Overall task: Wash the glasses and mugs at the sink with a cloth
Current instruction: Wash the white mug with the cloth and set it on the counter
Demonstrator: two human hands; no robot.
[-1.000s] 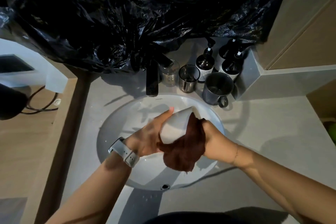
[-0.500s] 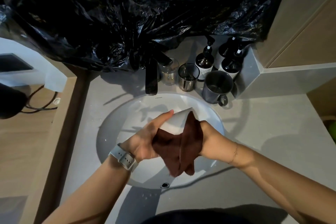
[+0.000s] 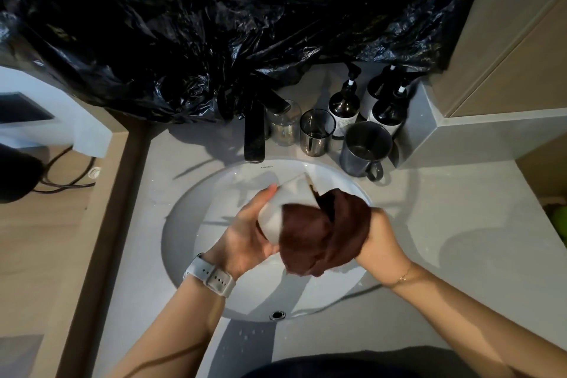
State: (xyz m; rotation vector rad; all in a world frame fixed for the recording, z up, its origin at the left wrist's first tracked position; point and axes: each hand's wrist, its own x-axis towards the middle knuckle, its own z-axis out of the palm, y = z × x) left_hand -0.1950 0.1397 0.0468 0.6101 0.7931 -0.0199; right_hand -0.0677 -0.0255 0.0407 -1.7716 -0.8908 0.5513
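The grey counter point(image 3: 429, 224) around the white sink point(image 3: 190, 224) carries two glasses point(image 3: 316, 136), a dark mug point(image 3: 365, 150) and three pump bottles point(image 3: 345, 107) behind them.

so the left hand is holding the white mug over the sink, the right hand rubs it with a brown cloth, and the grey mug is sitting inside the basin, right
Not quite. The head view shows the grey mug standing on the counter behind the sink, beside the glasses. The rest holds: left hand holds the white mug, right hand works the brown cloth.
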